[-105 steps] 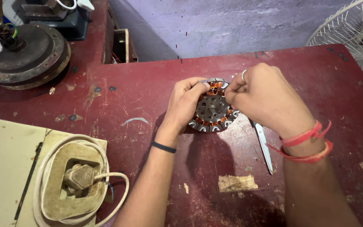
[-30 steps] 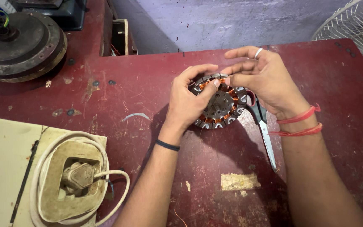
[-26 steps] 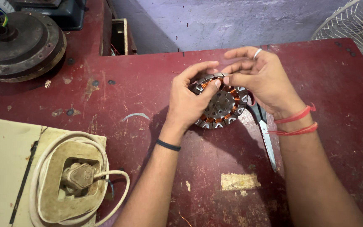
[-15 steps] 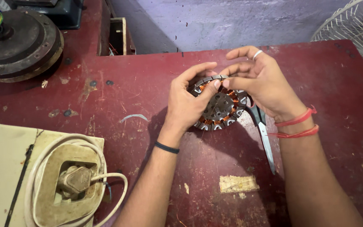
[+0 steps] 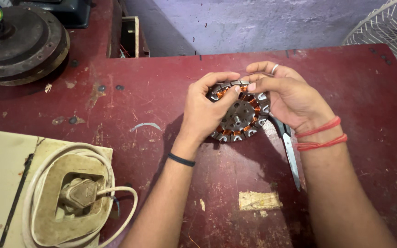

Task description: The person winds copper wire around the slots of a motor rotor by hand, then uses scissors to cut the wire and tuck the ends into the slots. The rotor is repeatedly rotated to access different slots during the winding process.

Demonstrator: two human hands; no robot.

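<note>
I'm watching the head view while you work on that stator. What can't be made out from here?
1. Head view: the near-left part of the stator is hidden by the left hand.
2. What the right hand pinches at the stator's top rim is too small to tell.
3. The scissors: handles hidden under the right wrist.
4. The fan guard is cut off by the right edge.

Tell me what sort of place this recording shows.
Probably a fan or motor repair workshop: both hands work on a copper-wound stator on a worn red table, with a fan guard and scissors nearby.
</note>
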